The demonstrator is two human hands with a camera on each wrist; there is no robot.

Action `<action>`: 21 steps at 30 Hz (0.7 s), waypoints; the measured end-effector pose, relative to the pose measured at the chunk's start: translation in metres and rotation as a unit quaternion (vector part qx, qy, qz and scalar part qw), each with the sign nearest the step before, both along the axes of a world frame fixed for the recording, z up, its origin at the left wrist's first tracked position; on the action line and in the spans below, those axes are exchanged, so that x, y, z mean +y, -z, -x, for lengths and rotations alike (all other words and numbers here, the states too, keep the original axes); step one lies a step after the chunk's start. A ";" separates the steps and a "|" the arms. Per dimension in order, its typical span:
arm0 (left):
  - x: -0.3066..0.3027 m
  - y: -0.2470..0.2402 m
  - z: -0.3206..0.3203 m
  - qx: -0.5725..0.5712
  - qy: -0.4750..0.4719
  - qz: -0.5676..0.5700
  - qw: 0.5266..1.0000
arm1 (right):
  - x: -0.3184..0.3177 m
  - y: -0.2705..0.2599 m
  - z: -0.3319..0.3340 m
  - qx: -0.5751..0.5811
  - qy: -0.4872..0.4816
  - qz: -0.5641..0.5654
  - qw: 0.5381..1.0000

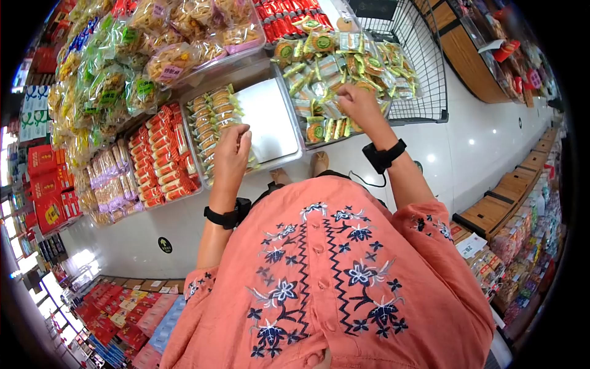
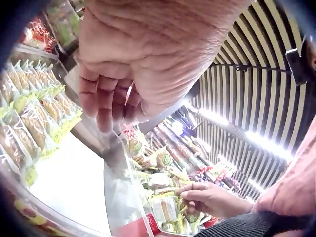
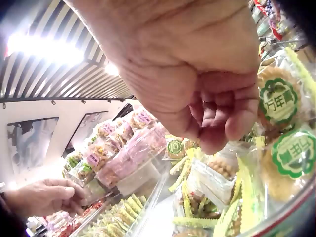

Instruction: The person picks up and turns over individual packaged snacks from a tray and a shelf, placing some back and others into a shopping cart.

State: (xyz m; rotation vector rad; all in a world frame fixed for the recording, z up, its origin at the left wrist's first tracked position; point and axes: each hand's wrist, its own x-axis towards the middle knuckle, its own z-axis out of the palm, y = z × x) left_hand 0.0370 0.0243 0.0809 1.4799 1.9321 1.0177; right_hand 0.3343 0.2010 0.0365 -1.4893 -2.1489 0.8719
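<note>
My left hand [image 1: 232, 149] hovers over a clear bin [image 1: 294, 117] whose left side holds upright rows of wrapped cookies [image 1: 212, 117]. Its fingers hang loosely curled with nothing between them in the left wrist view. The right side of this bin shows a bare white base [image 1: 265, 120]. My right hand [image 1: 361, 106] is close over a heap of wrapped round biscuits [image 1: 322, 67] with yellow-edged packets and green labels. In the right wrist view its fingers [image 3: 242, 123] bend loosely toward the palm, nothing visible in them, near a packet [image 3: 217, 173].
Bins of red-wrapped snacks [image 1: 163, 154] and purple-white packets [image 1: 114, 175] stand to the left. Bagged snacks [image 1: 172, 61] are piled behind them. A black wire cart [image 1: 433, 114] stands beyond the biscuit heap. Wooden shelving [image 1: 491, 209] runs along the right side of the aisle.
</note>
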 end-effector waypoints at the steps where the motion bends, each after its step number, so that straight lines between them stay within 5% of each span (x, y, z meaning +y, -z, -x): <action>1: 0.002 0.002 -0.004 0.006 0.004 0.003 1.000 | -0.005 0.002 0.002 -0.016 -0.006 -0.013 1.000; 12: 0.012 0.013 -0.046 0.000 0.006 0.018 1.000 | -0.017 0.000 0.019 -0.125 -0.101 -0.082 0.984; 15: 0.012 0.004 -0.053 -0.021 -0.005 0.030 0.999 | -0.012 -0.029 0.019 -0.084 -0.086 -0.046 0.992; 19: 0.023 -0.001 -0.062 -0.131 -0.013 0.063 0.989 | 0.010 -0.044 0.029 0.148 -0.106 0.021 0.983; 21: 0.031 -0.009 -0.074 -0.202 -0.010 0.055 0.978 | 0.015 -0.056 0.037 0.240 -0.091 0.250 0.934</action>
